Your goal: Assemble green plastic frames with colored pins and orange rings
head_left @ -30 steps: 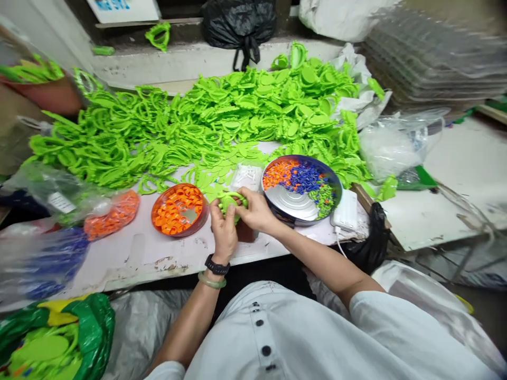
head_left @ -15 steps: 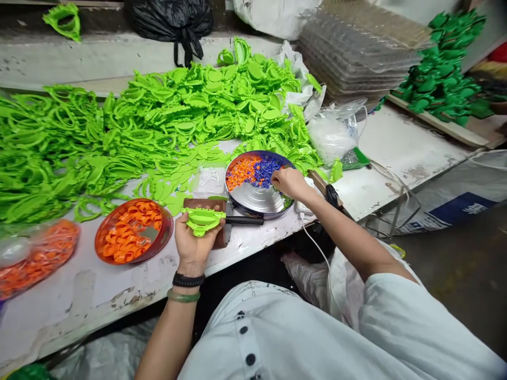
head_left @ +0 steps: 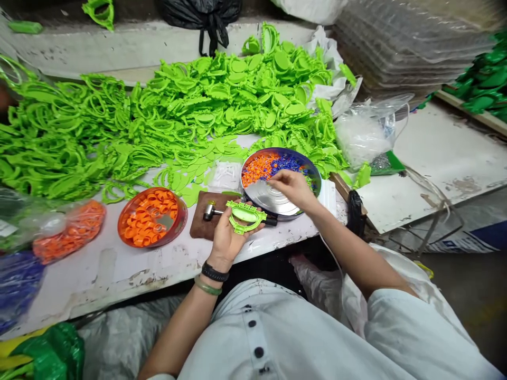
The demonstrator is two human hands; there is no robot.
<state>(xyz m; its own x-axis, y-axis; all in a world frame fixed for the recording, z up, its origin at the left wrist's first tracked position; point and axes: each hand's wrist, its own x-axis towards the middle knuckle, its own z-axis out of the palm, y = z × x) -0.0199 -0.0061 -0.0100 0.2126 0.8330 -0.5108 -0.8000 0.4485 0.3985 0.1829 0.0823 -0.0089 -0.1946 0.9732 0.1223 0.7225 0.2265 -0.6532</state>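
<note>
**"Holding anything, is the left hand (head_left: 226,241)?"**

"Yes: it is turned palm up, fingers part-open, and a lime-green plastic oval frame (head_left: 244,215) is gripped across it, above a dark brown pad (head_left: 200,227)."

**"And the right hand (head_left: 291,187)?"**

"Its fingers are pinched together over a round metal tin (head_left: 262,196) of orange and blue plastic pieces (head_left: 269,164); whether a piece is held cannot be told."

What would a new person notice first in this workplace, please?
The big heap of bright green plastic pieces fills the back of the table. In front sit a round tin of orange and blue parts and a red dish of orange rings. The left hand holds one green piece; the right hand is above the tin.
</note>
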